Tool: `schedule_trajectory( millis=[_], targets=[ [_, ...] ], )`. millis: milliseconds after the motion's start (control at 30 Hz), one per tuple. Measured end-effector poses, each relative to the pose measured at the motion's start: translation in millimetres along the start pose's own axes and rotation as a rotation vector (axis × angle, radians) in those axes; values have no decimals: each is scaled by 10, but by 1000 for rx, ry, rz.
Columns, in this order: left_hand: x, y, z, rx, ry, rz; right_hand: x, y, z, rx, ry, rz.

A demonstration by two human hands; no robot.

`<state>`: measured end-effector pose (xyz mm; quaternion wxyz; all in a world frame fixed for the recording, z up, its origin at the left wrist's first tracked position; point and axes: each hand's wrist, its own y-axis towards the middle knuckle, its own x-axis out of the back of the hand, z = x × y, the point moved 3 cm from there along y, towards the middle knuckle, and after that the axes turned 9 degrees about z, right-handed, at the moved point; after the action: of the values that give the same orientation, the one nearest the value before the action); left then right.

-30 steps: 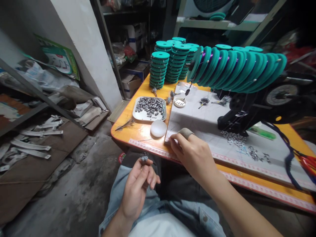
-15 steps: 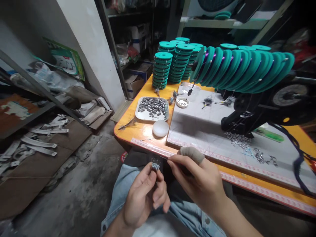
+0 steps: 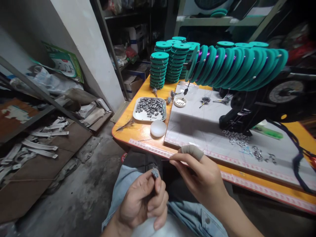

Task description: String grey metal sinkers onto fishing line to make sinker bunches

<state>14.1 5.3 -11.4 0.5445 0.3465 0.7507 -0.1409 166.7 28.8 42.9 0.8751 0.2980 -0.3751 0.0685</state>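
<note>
Above my lap, my left hand (image 3: 145, 197) pinches a bundle of small grey pieces (image 3: 155, 172) between thumb and fingers. My right hand (image 3: 199, 174), with a grey wrap (image 3: 191, 151) on one finger, is closed on a thin needle-like tool (image 3: 165, 160) that points left, just beyond and to the right of the bundle. The tool and bundle are apart. On the table's near left part are a white tray (image 3: 137, 116) of dark metal cylinders (image 3: 151, 107), a round white lid (image 3: 158, 128) and a small dish (image 3: 180, 102) of tiny pieces.
Stacked green spools (image 3: 159, 70) stand at the back of the orange table (image 3: 123, 123). A row of green discs (image 3: 237, 67) hangs over a grey board (image 3: 192, 131), beside a black machine (image 3: 237, 115). Small metal pieces (image 3: 237, 138) lie on the board. A ruler strip (image 3: 150, 148) runs along the near edge.
My left hand has lowered slightly and its fingers have curled in more, tilting the bundle. The thin tool now shows more clearly beyond my right fingertips. The view has shifted slightly.
</note>
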Motion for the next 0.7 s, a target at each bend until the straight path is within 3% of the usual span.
schedule_trajectory(
  millis=[133, 333, 533, 600, 700],
  targets=[
    [44, 118, -24, -92, 260, -156, -30, 9, 53, -127, 300, -80],
    [39, 175, -7, -86, 666, -302, -190, 20, 60, -242, 678, -59],
    [43, 96, -56, 0, 1057, -423, -149, 7, 60, -240, 494, -33],
    [40, 84, -52, -21, 1083, -454, -131, 1, 70, -237, 378, -45],
    [38, 74, -16, -124, 952, -517, -150, -18, 74, -244, 350, -8]
  ],
)
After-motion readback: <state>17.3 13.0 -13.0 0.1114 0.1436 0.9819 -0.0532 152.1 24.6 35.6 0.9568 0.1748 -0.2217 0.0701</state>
